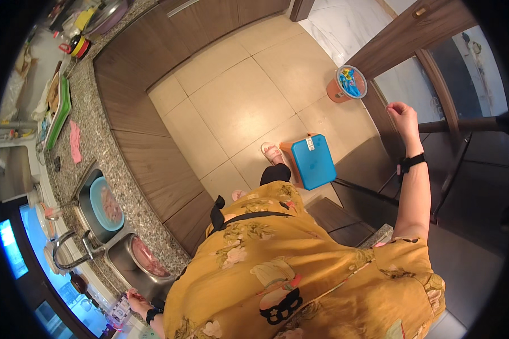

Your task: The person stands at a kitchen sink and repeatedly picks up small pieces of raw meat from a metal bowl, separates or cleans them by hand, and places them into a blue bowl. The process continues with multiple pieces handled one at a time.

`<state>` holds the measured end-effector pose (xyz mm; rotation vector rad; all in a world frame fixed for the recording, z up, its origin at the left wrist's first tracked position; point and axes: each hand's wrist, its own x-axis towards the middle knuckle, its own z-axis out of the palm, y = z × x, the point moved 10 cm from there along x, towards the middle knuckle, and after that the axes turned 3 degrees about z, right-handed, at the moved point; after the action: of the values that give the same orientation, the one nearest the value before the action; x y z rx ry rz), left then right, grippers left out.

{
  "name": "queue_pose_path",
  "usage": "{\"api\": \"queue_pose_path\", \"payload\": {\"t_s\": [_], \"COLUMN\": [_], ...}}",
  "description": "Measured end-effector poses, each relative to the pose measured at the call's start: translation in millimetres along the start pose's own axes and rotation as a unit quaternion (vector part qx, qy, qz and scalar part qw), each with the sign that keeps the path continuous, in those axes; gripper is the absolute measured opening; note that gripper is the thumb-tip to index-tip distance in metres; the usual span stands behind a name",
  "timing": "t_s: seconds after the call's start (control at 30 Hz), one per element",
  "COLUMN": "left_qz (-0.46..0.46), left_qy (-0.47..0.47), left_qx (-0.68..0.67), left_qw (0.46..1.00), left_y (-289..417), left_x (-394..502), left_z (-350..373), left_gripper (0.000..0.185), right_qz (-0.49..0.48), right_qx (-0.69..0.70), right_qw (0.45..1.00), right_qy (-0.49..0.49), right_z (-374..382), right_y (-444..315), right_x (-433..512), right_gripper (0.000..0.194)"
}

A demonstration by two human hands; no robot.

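Note:
At the sink's near end my left hand (138, 301) touches a clear plastic bottle with a label (119, 311); whether the fingers grip it is too small to tell. My right hand (404, 118) is raised at the right with its fingers bent together, and I cannot tell if something small is between them. A light blue basin (94, 203) with pale meat-like pieces stands in the far sink bowl. In the nearer steel bowl (123, 265) sits a round metal bowl with reddish meat-like contents (146, 258). A chrome faucet (59, 252) stands behind both bowls.
A pink cloth (75, 142) and a green-edged tray (61, 112) lie on the granite counter (131, 207). On the tiled floor stand a blue-lidded bin (316, 163), close by my foot, and an orange wastebasket (339, 91) beside the wooden door. Dark cabinets (458, 169) line the right side.

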<state>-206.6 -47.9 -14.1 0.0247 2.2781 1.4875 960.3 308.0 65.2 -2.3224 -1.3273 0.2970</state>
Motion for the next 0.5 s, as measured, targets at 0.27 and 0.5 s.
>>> {"api": "queue_pose_path", "payload": {"t_s": [0.27,0.5], "left_qz": [-0.03,0.064], "left_qy": [0.07,0.085], "left_qx": [-0.021,-0.045], "left_qw": [0.997,0.993], "left_y": [69,90], "left_x": [-37,-79], "left_z": [55,98], "left_gripper": [0.021,0.019], "right_qz": [0.122,0.17], "right_qx": [-0.046,0.028], "right_qw": [0.987,0.98], "right_qy": [0.091,0.102], "right_z": [-34,-17], "right_y": [137,208], "right_x": [167,246], "right_gripper": [0.023,0.028]}}
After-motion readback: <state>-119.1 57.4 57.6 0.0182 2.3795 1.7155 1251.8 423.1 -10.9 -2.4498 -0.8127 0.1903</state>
